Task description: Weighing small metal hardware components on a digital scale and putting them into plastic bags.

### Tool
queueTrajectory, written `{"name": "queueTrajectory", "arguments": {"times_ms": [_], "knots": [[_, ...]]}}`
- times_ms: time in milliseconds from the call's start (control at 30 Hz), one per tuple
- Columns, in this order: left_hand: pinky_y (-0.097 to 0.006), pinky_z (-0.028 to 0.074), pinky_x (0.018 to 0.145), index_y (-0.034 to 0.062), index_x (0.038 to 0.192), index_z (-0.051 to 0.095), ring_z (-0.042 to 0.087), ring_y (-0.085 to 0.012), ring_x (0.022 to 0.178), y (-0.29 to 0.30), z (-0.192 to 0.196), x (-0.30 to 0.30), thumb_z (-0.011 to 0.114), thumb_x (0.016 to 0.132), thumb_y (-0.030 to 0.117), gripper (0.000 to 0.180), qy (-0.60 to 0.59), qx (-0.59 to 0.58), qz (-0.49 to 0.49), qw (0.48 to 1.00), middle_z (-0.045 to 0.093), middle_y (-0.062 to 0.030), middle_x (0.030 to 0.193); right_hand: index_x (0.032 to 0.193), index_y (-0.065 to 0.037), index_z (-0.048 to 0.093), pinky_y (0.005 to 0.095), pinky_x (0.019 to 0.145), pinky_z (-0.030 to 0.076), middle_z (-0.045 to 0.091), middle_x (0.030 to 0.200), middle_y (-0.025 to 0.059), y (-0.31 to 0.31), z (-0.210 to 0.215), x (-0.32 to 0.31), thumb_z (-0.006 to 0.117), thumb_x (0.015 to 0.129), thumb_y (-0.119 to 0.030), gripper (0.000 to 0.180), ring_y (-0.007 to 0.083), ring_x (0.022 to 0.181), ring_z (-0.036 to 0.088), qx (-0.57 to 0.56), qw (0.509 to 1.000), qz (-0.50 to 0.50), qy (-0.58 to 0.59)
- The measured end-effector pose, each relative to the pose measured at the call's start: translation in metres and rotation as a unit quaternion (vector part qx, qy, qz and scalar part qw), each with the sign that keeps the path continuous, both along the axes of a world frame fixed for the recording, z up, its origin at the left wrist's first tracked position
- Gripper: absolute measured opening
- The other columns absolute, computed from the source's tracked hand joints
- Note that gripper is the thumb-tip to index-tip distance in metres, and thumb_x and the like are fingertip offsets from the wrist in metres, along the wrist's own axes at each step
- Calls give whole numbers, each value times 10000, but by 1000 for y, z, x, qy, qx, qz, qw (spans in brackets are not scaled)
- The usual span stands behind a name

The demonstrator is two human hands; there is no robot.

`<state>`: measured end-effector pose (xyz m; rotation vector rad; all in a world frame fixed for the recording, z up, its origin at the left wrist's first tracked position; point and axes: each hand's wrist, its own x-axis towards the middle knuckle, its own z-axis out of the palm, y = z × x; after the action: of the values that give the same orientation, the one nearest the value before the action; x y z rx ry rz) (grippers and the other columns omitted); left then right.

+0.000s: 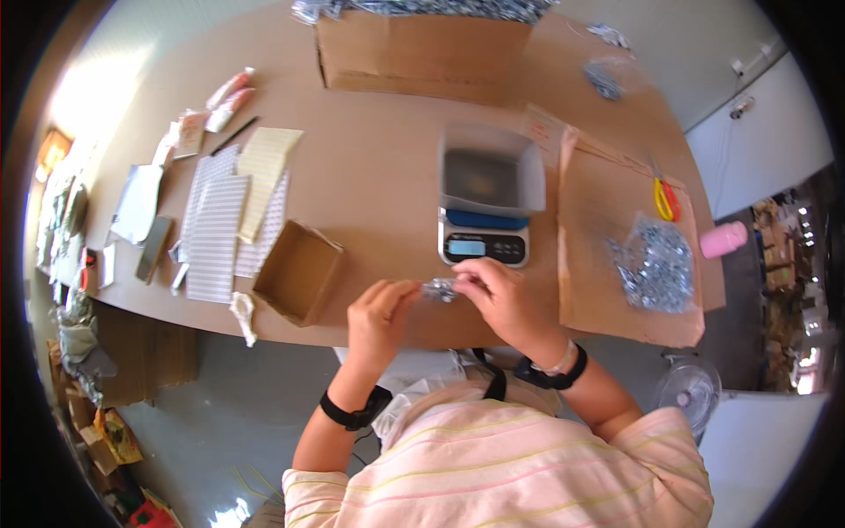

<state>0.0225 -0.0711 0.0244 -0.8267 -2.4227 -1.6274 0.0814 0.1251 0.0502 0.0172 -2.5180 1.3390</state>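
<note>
Between my two hands is a small clear plastic bag (439,289) with silvery bits in it. The fingers of my left hand (385,310) pinch one end of it, and those of my right hand (493,292) pinch the other. Both hands are over the table's near edge, just in front of a digital scale (485,247) with a lit display. A grey plastic tub (493,172) sits on the scale; its inside looks dark. To the left of my left hand stands an open small cardboard box (299,273).
On the right, a flattened cardboard sheet (590,290) bears a heap of silvery bags (656,268) and yellow-red scissors (666,199). A pink bottle (723,239) stands beside it. Sticker sheets (211,229) lie left. A large carton (422,55) is at the back.
</note>
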Motion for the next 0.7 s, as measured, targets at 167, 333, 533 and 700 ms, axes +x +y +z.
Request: {"name": "queueTrajectory", "arguments": {"times_ms": [167,333,533,700], "knots": [[-378,551,682,30,931,687,670,-310,785,-9,-1,3,712,842,50,94,74,-48,-35,995,682,-127,870,989,-33,621,389,723,524,646,924,125,6,4,13,663,878,-17,119,313,842,655,87,995,36,31],[-388,539,702,33,958,660,648,-310,821,-8,2,7,690,854,59,111,80,-63,-58,993,646,-117,925,970,-19,553,423,807,483,571,968,144,4,-4,14,602,906,2,83,347,945,585,116,990,71,27],[-395,516,755,53,943,636,616,-295,878,1,6,-3,683,867,91,97,105,-72,-107,986,613,-101,930,980,-15,507,452,870,419,509,1017,157,1,2,2,578,921,-25,93,359,985,489,163,980,116,10],[-401,488,795,58,950,616,592,-297,895,7,6,-8,673,873,95,103,117,-97,-99,983,592,-98,934,995,-23,508,449,871,414,515,1014,152,-2,1,-6,577,913,-27,107,361,993,480,166,978,125,18]]}}
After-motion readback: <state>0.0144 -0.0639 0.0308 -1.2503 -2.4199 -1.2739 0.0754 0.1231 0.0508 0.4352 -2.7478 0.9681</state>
